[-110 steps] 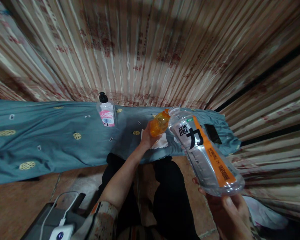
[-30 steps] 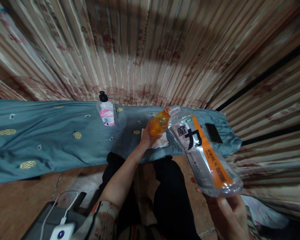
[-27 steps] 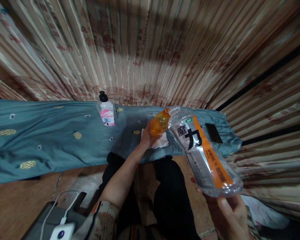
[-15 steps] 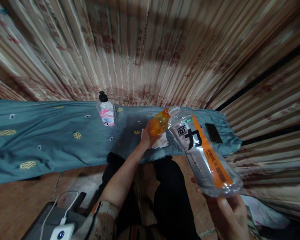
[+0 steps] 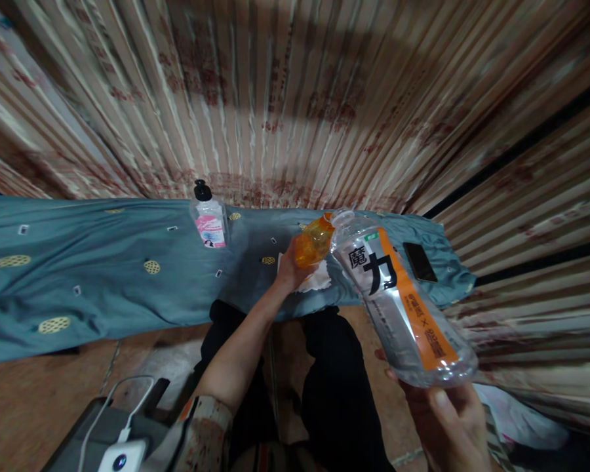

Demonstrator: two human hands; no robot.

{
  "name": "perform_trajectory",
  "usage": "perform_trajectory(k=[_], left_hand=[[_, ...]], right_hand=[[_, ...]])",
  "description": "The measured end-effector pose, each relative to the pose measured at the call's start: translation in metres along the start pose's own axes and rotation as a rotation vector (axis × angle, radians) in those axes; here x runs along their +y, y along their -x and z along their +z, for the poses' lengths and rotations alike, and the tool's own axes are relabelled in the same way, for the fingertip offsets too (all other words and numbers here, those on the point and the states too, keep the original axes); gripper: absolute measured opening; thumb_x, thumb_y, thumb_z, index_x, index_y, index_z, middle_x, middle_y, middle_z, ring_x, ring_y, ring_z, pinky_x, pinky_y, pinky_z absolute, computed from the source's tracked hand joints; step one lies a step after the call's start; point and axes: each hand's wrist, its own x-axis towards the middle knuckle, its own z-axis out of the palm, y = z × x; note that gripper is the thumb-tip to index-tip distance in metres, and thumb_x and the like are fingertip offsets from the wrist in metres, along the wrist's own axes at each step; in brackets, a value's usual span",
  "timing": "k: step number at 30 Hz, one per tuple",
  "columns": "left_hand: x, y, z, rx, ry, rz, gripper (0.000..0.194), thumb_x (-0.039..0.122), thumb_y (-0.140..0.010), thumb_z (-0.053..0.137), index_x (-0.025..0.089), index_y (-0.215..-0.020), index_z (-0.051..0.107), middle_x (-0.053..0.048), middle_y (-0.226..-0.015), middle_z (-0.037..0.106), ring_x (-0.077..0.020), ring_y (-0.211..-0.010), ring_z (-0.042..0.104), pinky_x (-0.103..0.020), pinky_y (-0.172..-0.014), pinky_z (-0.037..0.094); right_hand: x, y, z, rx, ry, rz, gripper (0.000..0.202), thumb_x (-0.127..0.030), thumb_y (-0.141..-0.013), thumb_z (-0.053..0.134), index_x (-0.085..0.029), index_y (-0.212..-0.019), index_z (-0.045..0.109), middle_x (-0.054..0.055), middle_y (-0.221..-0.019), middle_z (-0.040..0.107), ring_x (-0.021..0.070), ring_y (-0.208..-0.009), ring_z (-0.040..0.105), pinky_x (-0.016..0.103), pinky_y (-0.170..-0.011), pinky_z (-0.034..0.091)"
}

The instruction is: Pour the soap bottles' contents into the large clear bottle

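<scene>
The left hand (image 5: 288, 270) is closing around the tilted orange bottle (image 5: 315, 242) over the cloth-covered table (image 5: 103, 262), while the right hand (image 5: 442, 413) is gripping, by its base, the clear bottle (image 5: 398, 301), whose mouth is meeting the orange bottle's neck.

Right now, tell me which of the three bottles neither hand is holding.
The black-capped bottle, standing upright on the cloth. The left hand holds the orange bottle; the right hand holds the big clear bottle.
</scene>
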Motion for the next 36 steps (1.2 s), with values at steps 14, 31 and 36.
perform_trajectory(k=[14,31,36], left_hand=[[-0.0069,-0.0024,0.0014,0.013,0.012,0.021,0.070,0.013,-0.060,0.086,0.019,-0.123,0.056,-0.008,-0.116,0.073,-0.0244,-0.103,0.071,-0.040,-0.096,0.058],[-0.0030,-0.0003,-0.0001,0.010,-0.035,-0.007,0.068,0.017,-0.062,0.086,0.021,-0.123,0.055,-0.007,-0.114,0.074,-0.0240,-0.099,0.072,-0.040,-0.093,0.058],[-0.0054,-0.0017,0.0008,0.013,0.023,-0.003,0.070,0.018,-0.060,0.086,0.023,-0.123,0.056,-0.005,-0.115,0.074,-0.0243,-0.101,0.072,-0.041,-0.094,0.058]], right_hand=[[-0.0066,0.0026,0.0054,0.036,0.012,0.017,0.041,-0.047,-0.082,0.082,-0.024,-0.115,0.072,0.011,-0.096,0.083,0.0306,-0.080,0.079,0.049,-0.081,0.061],[-0.0070,0.0024,0.0044,0.043,0.021,0.040,0.044,-0.048,-0.081,0.082,-0.024,-0.117,0.070,0.011,-0.099,0.083,0.0324,-0.083,0.079,0.052,-0.082,0.061],[-0.0056,0.0030,0.0008,0.009,0.044,0.041,0.041,-0.045,-0.085,0.079,-0.024,-0.119,0.071,0.011,-0.100,0.083,0.0342,-0.090,0.078,0.053,-0.085,0.060]])
